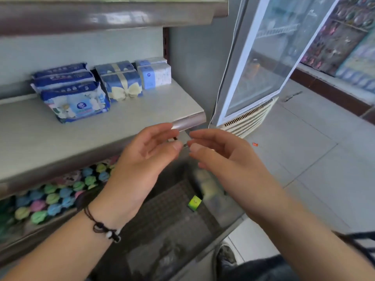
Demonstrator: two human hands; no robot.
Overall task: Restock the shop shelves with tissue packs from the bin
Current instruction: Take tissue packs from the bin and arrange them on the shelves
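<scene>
Tissue packs stand in three rows at the back of the grey middle shelf (125, 126): dark blue flowered packs (75, 100) on the left, blue packs with a cream bow (123, 85) in the middle, pale blue and white packs (155, 75) on the right. My left hand (146, 159) and my right hand (219, 153) hover side by side in front of the shelf's right front corner, palms facing each other, fingers relaxed, holding nothing. Below them lies a dark bin (172, 220) with a small green item (194, 203) in it.
Another shelf (113, 17) hangs overhead. The lower shelf holds several pastel round items (54, 197). A glass-door fridge (263, 57) stands to the right, with tiled floor (314, 159) beyond it and more stocked shelving (345, 37) at the far right.
</scene>
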